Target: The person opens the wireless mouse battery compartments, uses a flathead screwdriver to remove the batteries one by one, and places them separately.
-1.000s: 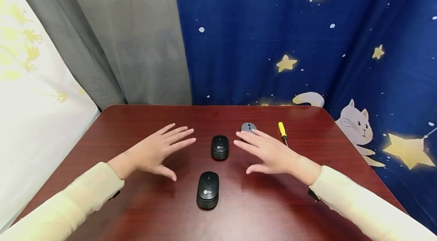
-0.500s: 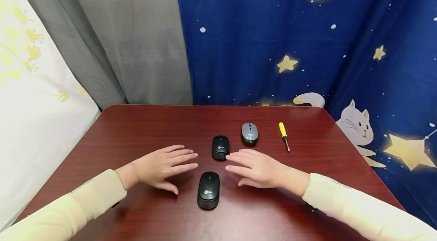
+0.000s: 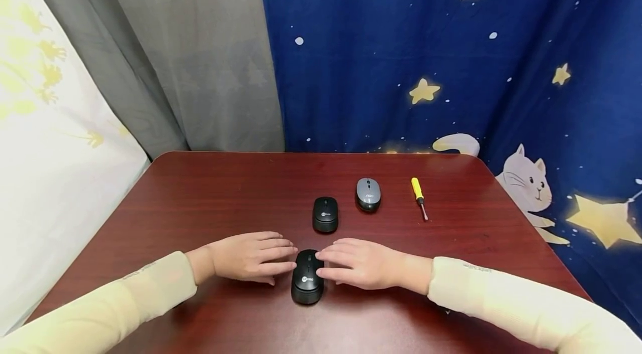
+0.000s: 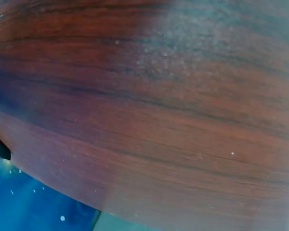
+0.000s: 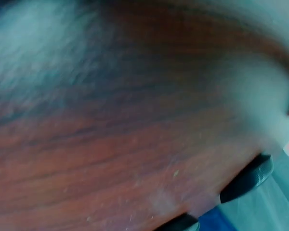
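Observation:
A black computer mouse (image 3: pixel 307 281) with a white logo lies on the table nearest to me in the head view, between both hands. My left hand (image 3: pixel 251 256) is at its left side, fingers extended, fingertips right at the edge. From the right, my right hand (image 3: pixel 358 263) reaches in palm down, and its fingertips overlap the mouse's right edge. Both thumbs are largely hidden under the hands. Farther back sits a second black mouse (image 3: pixel 325 214), and beyond it to the right a grey mouse (image 3: pixel 368 193).
A yellow-handled screwdriver (image 3: pixel 418 191) lies right of the grey mouse on the dark red wooden table (image 3: pixel 225 192). Behind the table hang a grey curtain (image 3: pixel 200 64) and a blue star-patterned curtain (image 3: pixel 351 64). Two dark shapes, one a ribbed dark object (image 5: pixel 248 178), show in the right wrist view.
Both hands have come down and inward from their spread positions to either side of the nearest black mouse. The grey mouse and screwdriver, partly covered earlier by the right hand, are uncovered.

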